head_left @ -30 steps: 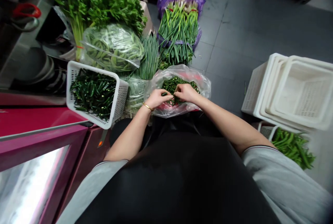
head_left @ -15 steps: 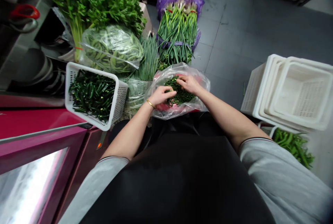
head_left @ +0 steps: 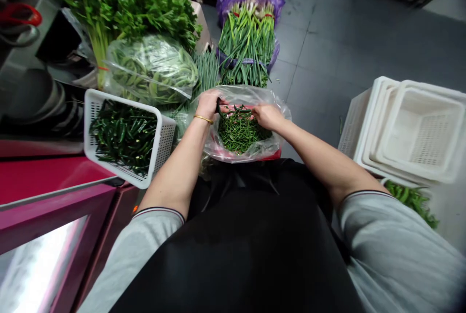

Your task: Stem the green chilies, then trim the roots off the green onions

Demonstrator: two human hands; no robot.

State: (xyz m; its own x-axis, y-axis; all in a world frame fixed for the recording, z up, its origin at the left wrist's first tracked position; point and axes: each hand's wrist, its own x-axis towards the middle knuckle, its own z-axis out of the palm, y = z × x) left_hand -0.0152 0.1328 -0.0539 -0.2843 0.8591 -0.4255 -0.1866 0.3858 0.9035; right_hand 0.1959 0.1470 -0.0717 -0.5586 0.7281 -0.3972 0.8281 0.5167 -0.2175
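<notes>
A clear plastic bag (head_left: 269, 95) with red showing on it lies open in front of my body. Inside is a heap of thin green stems or small peppers (head_left: 236, 133). At the bag's upper left, my left hand (head_left: 209, 103), with a gold bracelet at the wrist, has its fingers curled by a dark green piece. My right hand (head_left: 268, 116) reaches in from the right, its fingertips closed at the heap's upper edge. What either hand pinches is too small to make out.
A white basket (head_left: 158, 143) of dark green peppers stands left. Beyond are bagged green beans (head_left: 153, 68), leafy greens (head_left: 138, 7) and scallions (head_left: 247, 43) in purple plastic. Stacked white baskets (head_left: 380, 128) stand right, above green peppers (head_left: 411, 201).
My left hand has moved up and left to the bag's upper left side. My right hand has shifted slightly right and down. More of the green heap is uncovered.
</notes>
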